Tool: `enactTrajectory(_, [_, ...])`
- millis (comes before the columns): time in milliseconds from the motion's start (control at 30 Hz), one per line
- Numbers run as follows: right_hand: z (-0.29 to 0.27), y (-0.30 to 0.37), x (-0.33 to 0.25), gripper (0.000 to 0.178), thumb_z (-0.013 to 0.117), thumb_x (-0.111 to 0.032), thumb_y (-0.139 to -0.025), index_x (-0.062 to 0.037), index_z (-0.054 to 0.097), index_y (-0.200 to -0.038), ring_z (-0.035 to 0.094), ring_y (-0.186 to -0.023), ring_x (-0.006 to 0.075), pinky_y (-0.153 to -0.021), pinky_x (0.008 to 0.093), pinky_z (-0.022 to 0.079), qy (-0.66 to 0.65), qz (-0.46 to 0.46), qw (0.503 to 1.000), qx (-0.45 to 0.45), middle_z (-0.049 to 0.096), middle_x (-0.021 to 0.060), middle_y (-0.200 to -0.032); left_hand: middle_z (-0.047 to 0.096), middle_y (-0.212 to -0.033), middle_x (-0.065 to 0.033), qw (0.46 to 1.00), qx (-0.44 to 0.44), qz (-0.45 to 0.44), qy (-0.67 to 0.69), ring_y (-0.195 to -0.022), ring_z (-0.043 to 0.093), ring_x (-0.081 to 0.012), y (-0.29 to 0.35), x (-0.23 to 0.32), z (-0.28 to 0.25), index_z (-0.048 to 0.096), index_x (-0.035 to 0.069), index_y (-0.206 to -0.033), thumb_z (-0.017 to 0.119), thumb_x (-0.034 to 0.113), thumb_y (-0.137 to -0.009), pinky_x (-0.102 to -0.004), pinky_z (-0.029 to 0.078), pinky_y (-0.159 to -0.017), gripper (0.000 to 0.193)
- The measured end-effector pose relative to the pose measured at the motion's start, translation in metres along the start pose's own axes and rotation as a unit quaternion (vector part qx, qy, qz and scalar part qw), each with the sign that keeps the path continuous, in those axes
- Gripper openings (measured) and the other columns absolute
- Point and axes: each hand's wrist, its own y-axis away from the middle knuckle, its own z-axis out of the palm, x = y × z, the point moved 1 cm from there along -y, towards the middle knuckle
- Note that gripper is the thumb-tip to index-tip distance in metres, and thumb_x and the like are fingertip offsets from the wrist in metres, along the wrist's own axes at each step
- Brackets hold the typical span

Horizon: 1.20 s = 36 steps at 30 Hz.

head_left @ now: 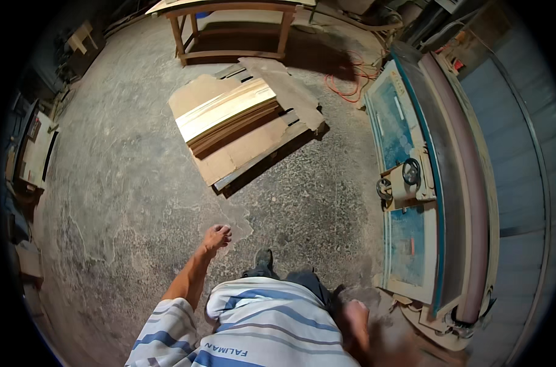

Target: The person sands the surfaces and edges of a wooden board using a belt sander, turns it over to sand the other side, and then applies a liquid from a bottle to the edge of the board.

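Note:
My left hand [218,237] hangs over the concrete floor in front of me with its fingers curled in, and nothing shows in it. Low at my right side is my right hand [356,315], smeared by motion, so its fingers cannot be made out. Neither hand touches anything that I can see. Ahead on the floor, a stack of long, pale wooden boards [229,113] lies on a pallet covered with brown sheets [253,144]. The nearest corner of the pallet is a short way beyond my left hand.
A long teal sanding machine with a wide belt [470,183] and black handwheels [411,171] runs along the right wall. Behind the pallet stands a wooden workbench [229,57]. An orange cord [345,88] lies coiled on the floor. More benches [36,150] line the left side.

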Motion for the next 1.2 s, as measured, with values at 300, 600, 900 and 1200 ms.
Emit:
enactTrajectory(300, [-0.004, -0.115, -0.070, 0.033, 0.054, -0.023, -0.088, 0.0007, 0.055, -0.111, 0.062, -0.075, 0.0191, -0.063, 0.0277, 0.051, 0.085, -0.004, 0.994, -0.074, 0.063, 0.0128, -0.094, 0.058, -0.072, -0.0053, 0.976, 0.155, -0.103, 0.112, -0.057, 0.055, -0.0139, 0.008, -0.050, -0.040, 0.058, 0.003, -0.094, 0.058, 0.025, -0.085, -0.0261, 0.048, -0.049, 0.024])
enactTrajectory(600, [0.050, -0.267, -0.176, 0.027, 0.054, -0.020, -0.087, 0.0018, 0.059, -0.102, 0.058, -0.062, 0.0128, -0.054, 0.0248, 0.047, 0.084, -0.055, 0.985, -0.141, 0.061, 0.0071, -0.079, 0.058, -0.075, -0.0021, 0.970, 0.181, -0.108, 0.122, -0.060, 0.055, -0.0110, -0.033, 0.030, -0.035, 0.053, 0.004, -0.099, 0.056, 0.026, -0.087, -0.0248, 0.047, -0.053, 0.026])
enactTrajectory(900, [0.127, -0.377, -0.389, 0.027, 0.053, -0.021, -0.088, 0.0009, 0.058, -0.103, 0.056, -0.061, 0.0106, -0.052, 0.0226, 0.045, -0.014, -0.002, 0.984, -0.179, 0.059, 0.0040, -0.077, 0.060, -0.085, -0.0029, 0.969, 0.208, 0.014, 0.133, -0.072, 0.058, -0.0105, -0.052, 0.208, -0.004, 0.052, 0.002, -0.109, 0.057, 0.029, -0.088, -0.0253, 0.047, -0.065, 0.035])
enactTrajectory(1200, [0.177, -0.432, -0.517, 0.028, 0.056, -0.021, -0.086, -0.0009, 0.055, -0.106, 0.060, -0.070, 0.0123, -0.059, 0.0222, 0.048, 0.002, -0.049, 0.973, -0.224, 0.062, 0.0058, -0.085, 0.058, -0.074, -0.0026, 0.945, 0.249, -0.085, 0.194, -0.062, 0.055, -0.0113, -0.154, 0.156, -0.062, 0.056, 0.004, -0.096, 0.058, 0.024, -0.085, -0.0254, 0.046, -0.051, 0.022])
